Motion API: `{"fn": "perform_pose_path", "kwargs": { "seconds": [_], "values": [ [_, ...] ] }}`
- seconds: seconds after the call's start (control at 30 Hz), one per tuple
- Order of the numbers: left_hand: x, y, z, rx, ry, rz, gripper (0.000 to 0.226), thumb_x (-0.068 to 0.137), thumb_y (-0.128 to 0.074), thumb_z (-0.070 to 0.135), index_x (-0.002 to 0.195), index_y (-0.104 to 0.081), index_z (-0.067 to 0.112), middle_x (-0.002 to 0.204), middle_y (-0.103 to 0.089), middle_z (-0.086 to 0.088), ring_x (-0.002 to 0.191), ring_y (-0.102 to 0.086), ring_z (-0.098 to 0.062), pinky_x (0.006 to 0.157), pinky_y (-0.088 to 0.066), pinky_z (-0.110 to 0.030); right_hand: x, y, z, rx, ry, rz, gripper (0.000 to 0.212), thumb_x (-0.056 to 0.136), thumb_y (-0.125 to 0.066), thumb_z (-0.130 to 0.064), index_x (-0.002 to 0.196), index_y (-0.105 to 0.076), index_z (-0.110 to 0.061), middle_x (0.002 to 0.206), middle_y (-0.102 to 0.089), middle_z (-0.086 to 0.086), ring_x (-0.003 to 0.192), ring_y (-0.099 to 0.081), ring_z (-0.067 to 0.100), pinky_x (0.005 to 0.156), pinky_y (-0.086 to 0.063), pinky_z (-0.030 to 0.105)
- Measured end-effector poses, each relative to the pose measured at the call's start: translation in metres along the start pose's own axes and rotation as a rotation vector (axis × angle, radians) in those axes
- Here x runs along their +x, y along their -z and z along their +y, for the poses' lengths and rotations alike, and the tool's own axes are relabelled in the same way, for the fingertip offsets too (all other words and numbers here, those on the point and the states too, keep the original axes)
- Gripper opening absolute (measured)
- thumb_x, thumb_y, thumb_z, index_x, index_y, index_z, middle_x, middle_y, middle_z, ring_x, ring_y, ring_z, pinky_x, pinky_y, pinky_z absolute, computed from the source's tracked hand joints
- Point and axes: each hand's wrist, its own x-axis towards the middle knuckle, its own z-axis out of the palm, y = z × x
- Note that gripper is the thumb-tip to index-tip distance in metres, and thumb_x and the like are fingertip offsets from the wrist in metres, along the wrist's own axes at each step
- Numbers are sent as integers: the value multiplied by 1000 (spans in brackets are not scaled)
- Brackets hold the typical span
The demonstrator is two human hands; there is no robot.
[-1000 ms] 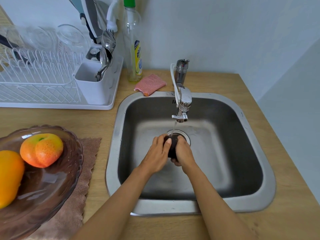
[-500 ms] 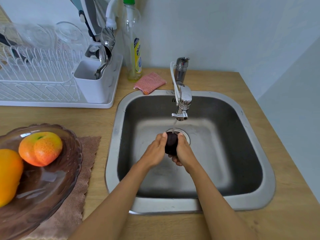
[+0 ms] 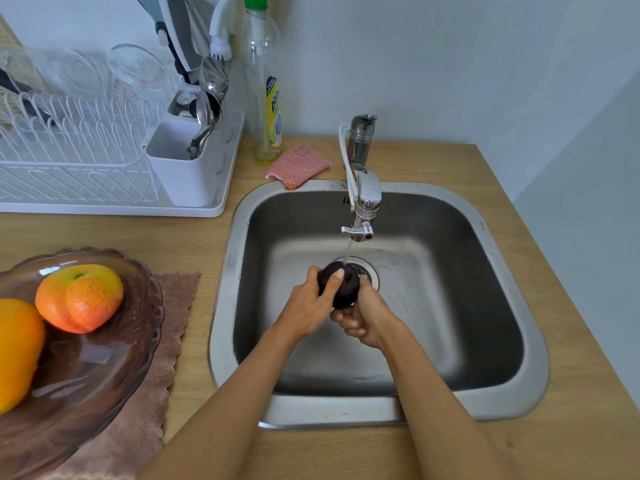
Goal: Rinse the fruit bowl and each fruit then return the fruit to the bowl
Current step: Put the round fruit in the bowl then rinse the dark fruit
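A dark purple round fruit is held over the drain of the steel sink, under a thin stream running from the tap. My left hand grips it from the left with the thumb across its top. My right hand cups it from below and the right. On the counter to the left stands the brown glass fruit bowl. It holds a peach-coloured fruit and an orange fruit, which the frame edge cuts off.
The bowl rests on a brown cloth. A white dish rack with glasses and cutlery fills the back left. A dish soap bottle and a pink scrub pad sit behind the sink. Walls close the back and right.
The fruit has turned and risen slightly between my hands, so more of its top shows under the stream. My left thumb now lies over it.
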Motion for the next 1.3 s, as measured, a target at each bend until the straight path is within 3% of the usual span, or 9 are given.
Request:
{"fn": "perform_pose_path", "kwargs": {
  "seconds": [0.1, 0.23, 0.4, 0.53, 0.67, 0.73, 0.93, 1.1, 1.3],
  "values": [
    [6, 1, 0, -37, 104, 100, 50, 96, -26, 58, 111, -52, 18, 99, -63, -9, 88, -58, -22, 70, -41, -29, 2, -9, 5, -278, 131, 149, 71, 97, -6, -61, 105, -58, -14, 61, -57, 8, 45, -40, 12, 40, -29, 22],
    [7, 0, -3, 0, 104, 141, 52, 97, -23, 56, 111, -53, 16, 100, -64, -11, 88, -59, -25, 70, -43, -32, 4, -14, 9, -482, 300, 263, 59, 98, -13, -56, 120, -51, -18, 81, -59, 3, 53, -47, 8, 54, -35, 24],
    [1, -3, -5, 62, 14, 29, 45, 99, -23, 53, 113, -46, 17, 96, -63, -6, 77, -58, -15, 59, -41, -25, 1, -12, 4, -426, 288, 327, 60, 96, -20, -60, 109, -56, -14, 72, -59, 7, 45, -48, 10, 39, -35, 19],
    [1, -4, -3, 48, 16, 15, 43, 99, -22, 53, 111, -45, 18, 96, -62, -6, 78, -57, -16, 60, -39, -25, 2, -12, 4, -419, 327, 400, 52, 99, -19, -52, 107, -55, -16, 87, -62, 12, 56, -55, 15, 33, -35, 14],
    [4, -4, -2, -35, 88, 4, 44, 99, -23, 52, 115, -46, 18, 95, -58, -5, 84, -54, -18, 68, -38, -28, 4, -12, 9, -534, 442, 460, 58, 100, -12, -49, 104, -59, -15, 96, -66, 15, 81, -64, 27, 65, -52, 31],
    [9, -4, -3, -123, 133, -31, 41, 98, -25, 51, 111, -47, 19, 88, -55, -4, 75, -51, -17, 67, -39, -30, 1, -12, 10, -553, 474, 517, 59, 101, -14, -47, 102, -62, -12, 93, -64, 12, 88, -61, 28, 80, -49, 40],
    [15, -4, -1, -320, 170, -102, 63, 89, -35, 68, 112, -51, 13, 79, -55, -4, 63, -47, -14, 55, -40, -26, -4, -12, 8, -619, 534, 604, 54, 103, -19, -41, 106, -63, -11, 88, -58, 7, 88, -58, 27, 81, -49, 38],
    [17, -5, -6, -284, 174, -76, 70, 93, -18, 65, 117, -53, 10, 78, -54, -4, 64, -48, -15, 57, -40, -28, 0, -10, 9, -553, 514, 507, 39, 103, -22, -36, 99, -56, -18, 90, -62, 9, 86, -60, 26, 75, -44, 32],
    [11, -5, -1, -301, 101, -112, 42, 101, -20, 50, 125, -43, 24, 91, -52, -2, 71, -46, -13, 58, -41, -21, 4, -6, 10, -534, 481, 563, 35, 99, -28, -41, 101, -53, -16, 91, -67, 14, 85, -64, 30, 71, -47, 34]
  ]
}}
